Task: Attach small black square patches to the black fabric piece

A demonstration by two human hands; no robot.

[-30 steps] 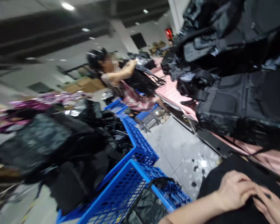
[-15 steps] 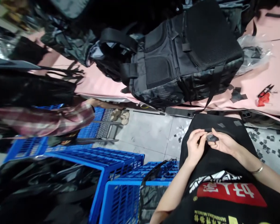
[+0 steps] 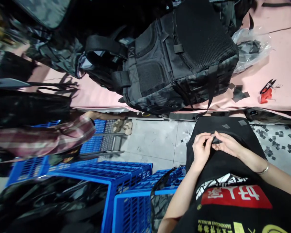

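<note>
Above my lap, my left hand [image 3: 201,148] and my right hand [image 3: 227,144] meet fingertip to fingertip. Both are closed in a pinch on a small dark grey piece [image 3: 216,140], mostly hidden behind my right fingers. Two similar grey squares [image 3: 225,126] lie on the black cloth [image 3: 208,124] over my lap. On the pink table [image 3: 285,64] in front stands a black backpack [image 3: 181,61], with mesh panels and a strap hanging over the edge. Several loose dark squares [image 3: 239,94] lie right of it, near black thread snips [image 3: 267,86] with a red scrap [image 3: 265,96].
Behind the squares sits a clear plastic bag [image 3: 251,48] of dark pieces. Blue crates [image 3: 111,179] holding black bags stand at my left. A co-worker's plaid sleeve [image 3: 70,132] reaches in there. Small dark squares [image 3: 275,139] litter the floor at right.
The view has shifted slightly, so the backpack appears farther left. My hands stay together; the grey piece is now more covered by my right fingers.
</note>
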